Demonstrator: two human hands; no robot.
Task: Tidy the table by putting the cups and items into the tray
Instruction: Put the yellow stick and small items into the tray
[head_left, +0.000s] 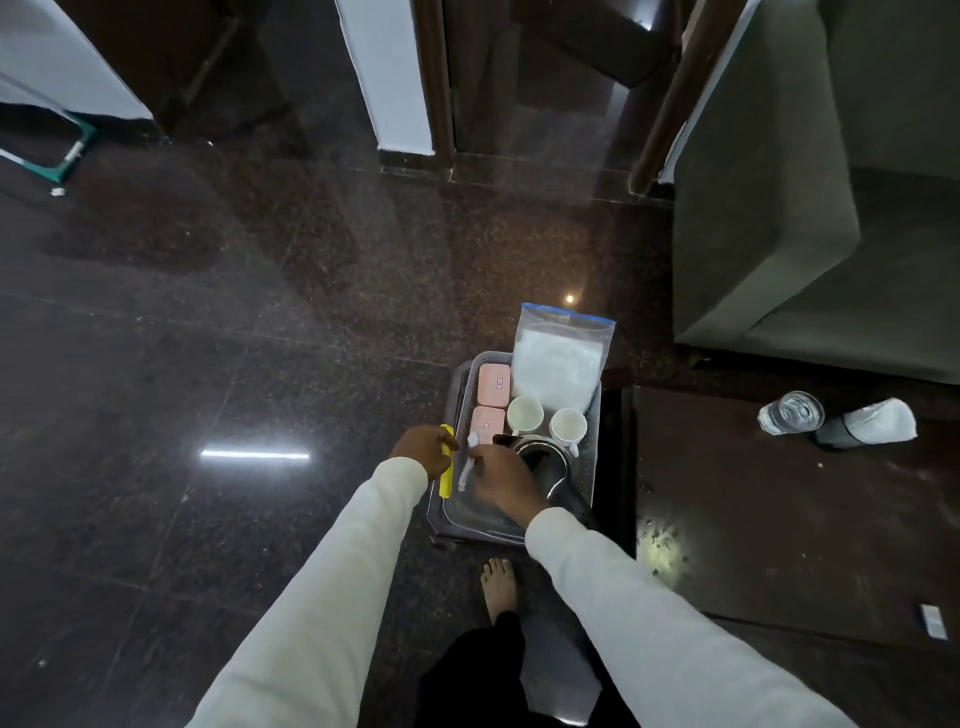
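Observation:
A clear perforated tray (593, 415) sits on a small dark stool. Inside it are two white cups (525, 414) (568, 425), two pink boxes (492, 385), a zip bag of white material (558, 358) leaning at the far end, and a black kettle (545, 465). My left hand (423, 447) grips a yellow stick-shaped item (447, 475) at the tray's left rim. My right hand (501, 480) is over the tray beside the kettle, fingers closed on a small white item (466, 470).
A dark table (779, 519) to the right bears an upturned clear glass (790, 413), a black-and-white bottle lying down (865, 426) and a small white object (933, 621). A green sofa (779, 234) stands behind. My bare foot (500, 587) is below the stool on the dark floor.

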